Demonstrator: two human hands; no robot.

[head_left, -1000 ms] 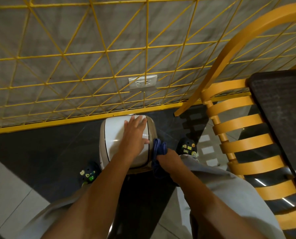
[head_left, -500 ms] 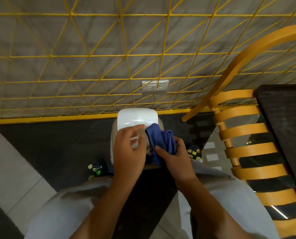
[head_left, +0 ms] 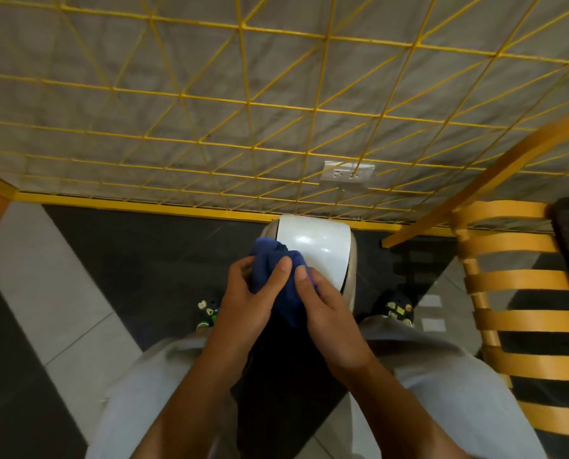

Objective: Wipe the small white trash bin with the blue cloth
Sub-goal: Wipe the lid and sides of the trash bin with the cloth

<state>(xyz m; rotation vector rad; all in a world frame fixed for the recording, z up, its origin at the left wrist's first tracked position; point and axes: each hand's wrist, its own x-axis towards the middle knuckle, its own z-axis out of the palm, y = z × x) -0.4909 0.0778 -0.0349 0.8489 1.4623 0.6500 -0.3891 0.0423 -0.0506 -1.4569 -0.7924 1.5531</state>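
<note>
A big yellow wire grid (head_left: 243, 104) fills the top, from ten o'clock to two o'clock. It is made of thin bars that cross in squares and triangles. Behind it is a gray wall (head_left: 110, 61). A white wall socket (head_left: 347, 172) sits on that wall at about one o'clock. A yellow strip (head_left: 144, 204) runs along the bottom of the wall. The floor has dark tiles (head_left: 137, 256) and light tiles (head_left: 51, 293). At three o'clock stands a yellow chair (head_left: 521, 279) with flat slats across its back. Two dark shoes (head_left: 207, 313) with small bright stickers stand on the floor near the middle. Gray trousers (head_left: 137, 399) show at six o'clock.
</note>
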